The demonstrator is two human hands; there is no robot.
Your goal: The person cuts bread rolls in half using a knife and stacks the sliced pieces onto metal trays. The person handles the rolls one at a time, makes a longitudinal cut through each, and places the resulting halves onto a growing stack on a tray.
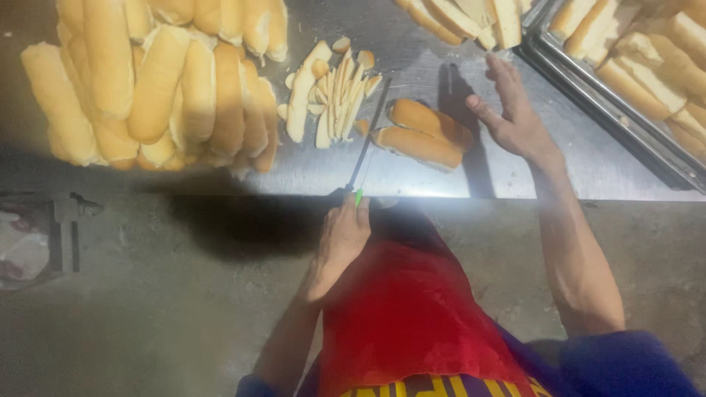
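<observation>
My left hand [344, 237] is at the near edge of the steel table [309, 173], closed on the handle of a long knife [365, 147] whose blade lies flat on the table pointing away. Just right of the blade lie two split bread rolls [421, 136] side by side. My right hand [511, 110] hovers open, fingers spread, right of those rolls, holding nothing. A small heap of pale bread trimmings [331, 92] sits left of the blade.
A big stack of long bread rolls [158, 81] fills the table's left part. A metal tray [610, 110] with cut rolls stands at the right, with more cut rolls [463, 18] at the far edge. Below the table is concrete floor [162, 309].
</observation>
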